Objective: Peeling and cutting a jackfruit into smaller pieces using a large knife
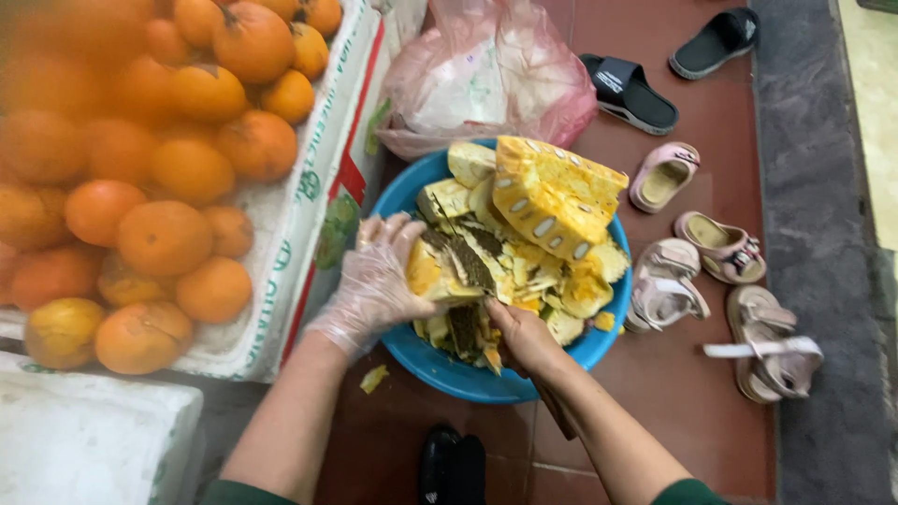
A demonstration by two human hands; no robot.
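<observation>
A blue basin (447,370) on the red tile floor is heaped with yellow jackfruit pieces and rind (554,198). My left hand (379,281), in a clear plastic glove, grips a jackfruit piece (440,271) at the basin's left side. My bare right hand (526,339) is pressed into the fruit at the basin's near edge, fingers closed. What it holds is hidden; a dark handle-like shape (559,419) shows under its wrist.
A pile of oranges (164,150) sits on a white sack at the left, with a white foam box (89,440) below it. A pink plastic bag (486,75) lies behind the basin. Sandals and slippers (711,252) are scattered to the right. A black shoe (451,463) is near me.
</observation>
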